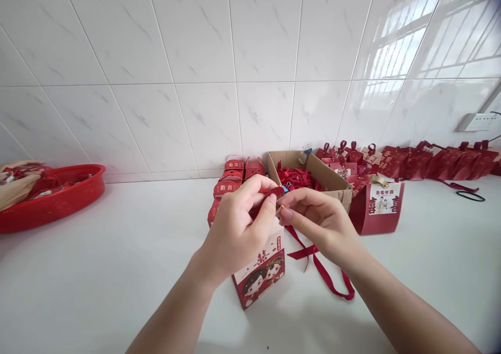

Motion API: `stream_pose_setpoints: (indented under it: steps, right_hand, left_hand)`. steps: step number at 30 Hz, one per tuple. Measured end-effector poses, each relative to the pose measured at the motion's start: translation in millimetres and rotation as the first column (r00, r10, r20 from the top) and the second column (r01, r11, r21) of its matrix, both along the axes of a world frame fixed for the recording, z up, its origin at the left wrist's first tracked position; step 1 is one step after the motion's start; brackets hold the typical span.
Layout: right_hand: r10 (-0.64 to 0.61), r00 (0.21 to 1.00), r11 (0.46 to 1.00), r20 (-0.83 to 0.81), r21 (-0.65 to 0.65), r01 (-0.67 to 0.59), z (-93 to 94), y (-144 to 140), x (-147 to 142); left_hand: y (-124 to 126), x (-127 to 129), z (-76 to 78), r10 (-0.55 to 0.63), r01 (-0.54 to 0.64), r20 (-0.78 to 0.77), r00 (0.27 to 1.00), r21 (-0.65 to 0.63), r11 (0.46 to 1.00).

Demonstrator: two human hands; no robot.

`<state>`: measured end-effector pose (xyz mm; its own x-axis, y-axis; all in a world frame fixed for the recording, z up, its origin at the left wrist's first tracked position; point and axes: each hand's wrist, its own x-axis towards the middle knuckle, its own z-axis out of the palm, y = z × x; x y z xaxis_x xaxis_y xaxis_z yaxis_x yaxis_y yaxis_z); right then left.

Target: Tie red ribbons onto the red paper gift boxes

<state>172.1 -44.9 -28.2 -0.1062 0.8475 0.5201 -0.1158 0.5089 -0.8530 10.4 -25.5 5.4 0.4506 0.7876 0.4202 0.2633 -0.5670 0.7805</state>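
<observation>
Pinching a red ribbon (275, 191), the left hand (238, 223) sits just beside the right hand (326, 221), whose fingertips grasp a piece (280, 208) too small to identify. Below the left hand, a printed box (261, 280) stands on the bench (156, 270).

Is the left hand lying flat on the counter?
No, the left hand is raised, holding a red ribbon between thumb and fingers.

Wht tbl (117, 270) w/ ribbon (307, 251), basin (70, 203)
</observation>
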Motion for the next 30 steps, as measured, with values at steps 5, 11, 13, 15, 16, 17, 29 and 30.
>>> stream_pose_setpoints:
  steps: [5,11,13,15,16,17,29,30]
  right_hand:
    - [0.01,1.0,0.998,-0.014,-0.069,-0.011,0.6,1,4]
    - [-0.084,0.996,0.996,-0.008,-0.03,0.084,3.8,0,7]
    - [-0.121,0.993,0.993,-0.005,-0.011,0.121,5.0,1,7]
    - [-0.136,0.991,0.991,-0.007,-0.019,0.136,5.9,1,7]
    - [-0.133,0.991,0.991,-0.002,-0.03,0.133,6.0,2,6]
    - [-0.122,0.992,0.992,0.004,-0.044,0.123,5.8,2,7]
    - [0.086,0.996,0.983,0.021,-0.161,-0.082,4.1,8,15]
    - [0.072,0.997,0.985,0.023,-0.157,-0.068,5.1,7,14]
  left_hand:
    - [-1,2,-1.1,-0.043,0.043,0.004,0.999,0.019,0.999]
    - [3,-2,3.7,0.039,-0.028,-0.049,0.998,0.201,0.979]
    - [4,-4,4.6,0.043,-0.023,-0.088,0.995,0.219,0.975]
    - [4,-5,4.6,0.021,-0.004,-0.081,0.996,0.208,0.978]
    - [4,-5,4.3,0.006,0.007,-0.066,0.998,0.196,0.981]
    - [4,-5,4.0,-0.005,0.014,-0.05,0.999,0.185,0.983]
    - [4,-5,3.6,-0.033,0.04,-0.054,0.998,0.142,0.989]
    - [3,-5,3.4,-0.034,0.041,-0.052,0.998,0.14,0.989]
